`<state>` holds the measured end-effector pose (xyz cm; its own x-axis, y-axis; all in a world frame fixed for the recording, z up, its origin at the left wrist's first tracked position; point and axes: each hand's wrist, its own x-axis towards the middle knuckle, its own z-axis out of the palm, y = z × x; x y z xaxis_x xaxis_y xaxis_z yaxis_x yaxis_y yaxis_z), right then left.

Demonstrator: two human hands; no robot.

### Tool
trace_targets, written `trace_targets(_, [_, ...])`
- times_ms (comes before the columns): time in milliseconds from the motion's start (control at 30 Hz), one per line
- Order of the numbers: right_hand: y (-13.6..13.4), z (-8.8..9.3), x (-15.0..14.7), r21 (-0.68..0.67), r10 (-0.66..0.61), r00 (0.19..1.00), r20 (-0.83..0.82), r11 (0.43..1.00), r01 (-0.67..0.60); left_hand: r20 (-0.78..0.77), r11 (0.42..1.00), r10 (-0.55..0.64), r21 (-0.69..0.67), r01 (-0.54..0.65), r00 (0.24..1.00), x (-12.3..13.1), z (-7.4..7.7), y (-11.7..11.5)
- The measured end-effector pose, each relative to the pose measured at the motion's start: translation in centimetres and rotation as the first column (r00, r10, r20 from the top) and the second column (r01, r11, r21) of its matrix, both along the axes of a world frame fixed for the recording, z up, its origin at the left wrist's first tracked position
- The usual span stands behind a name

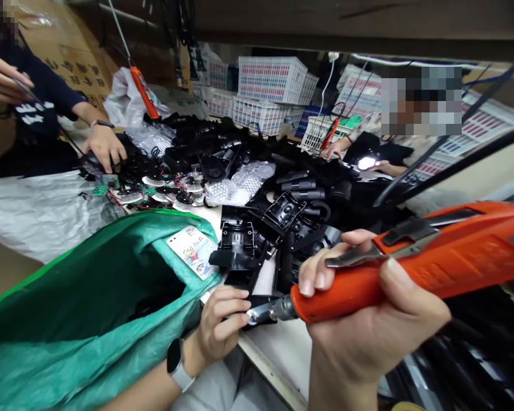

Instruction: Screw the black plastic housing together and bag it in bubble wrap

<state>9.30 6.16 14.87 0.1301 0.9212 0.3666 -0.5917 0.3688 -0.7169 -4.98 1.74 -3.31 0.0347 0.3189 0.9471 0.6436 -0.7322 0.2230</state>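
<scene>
Right hand [368, 337] is wrapped tight around a big orange screwdriver [454, 257] at the lower right of the frame, with the tool's shiny tip [261, 314] pointing left. The left hand [223, 322], low in the middle, has its fingers bent and pinches a black part [268, 299] right by that tip. The tool and the fingers cover some of this part, so its whole shape is hard to see. Just above it, a messy heap of black parts [237, 240] crowds the white table [282, 348]. See-through bumpy plastic [244, 182] lies on the heap, and little green boards [99, 190] with wires lie farther left. A big green bag [89, 354] gapes open at the lower left, close by the left hand, with a white cartoon card [192, 251] on its edge. Another person's hand [105, 147] rests on black wires at the upper left. At the upper right, a bright light [366, 163] shines near a co-worker's hand [388, 167]. White baskets [272, 80] are stacked at the top middle.
</scene>
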Motion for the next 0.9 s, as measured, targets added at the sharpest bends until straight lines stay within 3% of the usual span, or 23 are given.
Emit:
trace_targets(600, [0.2, 0.0, -0.7, 0.012, -0.013, 1.000, 0.003, 1.000, 0.013, -0.047, 0.999, 0.034, -0.004, -0.034, 0.998, 0.2, 0.7, -0.3])
trace_targets(900, [-0.7, 0.5, -2.4, 0.000, -0.058, 0.987, 0.152, 0.998, 0.058, -0.066, 0.999, 0.012, -0.046, -0.015, 0.998, 0.0, 1.0, -0.4])
